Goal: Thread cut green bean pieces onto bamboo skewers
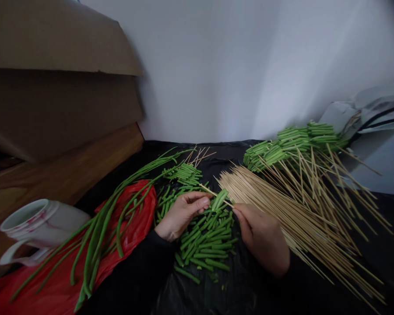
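Note:
My right hand (262, 238) pinches a thin bamboo skewer (208, 189) near one end; its bare tip points up and left. A few short green bean pieces (219, 199) sit side by side on the skewer, just left of my right fingertips. My left hand (185, 213) is closed in a pinch, thumb against fingers, with a bit of green bean at its tips beside the skewered pieces. Below both hands lies a loose pile of cut green bean pieces (213, 251) on a black plastic sheet (197, 302).
Bare skewers (282, 205) lie in a thick bundle on the right; filled bean skewers (292, 142) are stacked behind. Long uncut beans (100, 227) rest on a red plastic bag (131, 238). A white pitcher (62, 218) and cardboard box (62, 105) stand left; a wall (197, 74) rises behind.

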`<state>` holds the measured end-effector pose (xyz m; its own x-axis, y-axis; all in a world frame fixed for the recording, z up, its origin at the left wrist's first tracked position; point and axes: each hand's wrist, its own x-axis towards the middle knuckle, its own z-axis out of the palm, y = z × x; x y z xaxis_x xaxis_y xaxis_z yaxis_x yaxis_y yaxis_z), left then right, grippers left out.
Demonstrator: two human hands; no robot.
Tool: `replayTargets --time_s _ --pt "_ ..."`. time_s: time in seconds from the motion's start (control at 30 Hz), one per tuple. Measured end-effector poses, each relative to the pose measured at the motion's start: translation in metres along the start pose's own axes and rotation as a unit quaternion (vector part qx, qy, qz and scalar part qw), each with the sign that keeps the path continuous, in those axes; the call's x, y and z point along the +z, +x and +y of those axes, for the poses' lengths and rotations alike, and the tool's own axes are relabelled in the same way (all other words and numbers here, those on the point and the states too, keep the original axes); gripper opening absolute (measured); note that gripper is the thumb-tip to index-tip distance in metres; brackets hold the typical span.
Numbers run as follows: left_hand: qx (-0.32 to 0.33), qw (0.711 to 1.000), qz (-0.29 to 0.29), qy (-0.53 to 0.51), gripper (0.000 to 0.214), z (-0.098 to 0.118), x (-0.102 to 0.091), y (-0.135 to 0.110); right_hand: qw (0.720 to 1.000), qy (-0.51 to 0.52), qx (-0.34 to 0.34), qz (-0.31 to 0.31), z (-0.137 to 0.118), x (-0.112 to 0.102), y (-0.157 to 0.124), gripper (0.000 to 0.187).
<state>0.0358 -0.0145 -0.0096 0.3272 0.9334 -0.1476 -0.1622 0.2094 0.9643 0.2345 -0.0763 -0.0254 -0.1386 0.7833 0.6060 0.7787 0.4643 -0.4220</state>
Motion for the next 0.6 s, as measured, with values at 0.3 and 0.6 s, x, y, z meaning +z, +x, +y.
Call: replayTargets --time_s 0.3,0.6 --pt "0.183 0.836 -0.043 0.516 0.015 -0.007 0.003 -0.006 1.000 0.006 0.014 0.014 0.003 -0.003 0.003 0.024" --pt "0.189 0.787 -0.060 0.584 0.009 -0.002 0.004 -0.011 1.000 -0.004 0.011 0.010 0.003 -0.003 0.003 0.025"
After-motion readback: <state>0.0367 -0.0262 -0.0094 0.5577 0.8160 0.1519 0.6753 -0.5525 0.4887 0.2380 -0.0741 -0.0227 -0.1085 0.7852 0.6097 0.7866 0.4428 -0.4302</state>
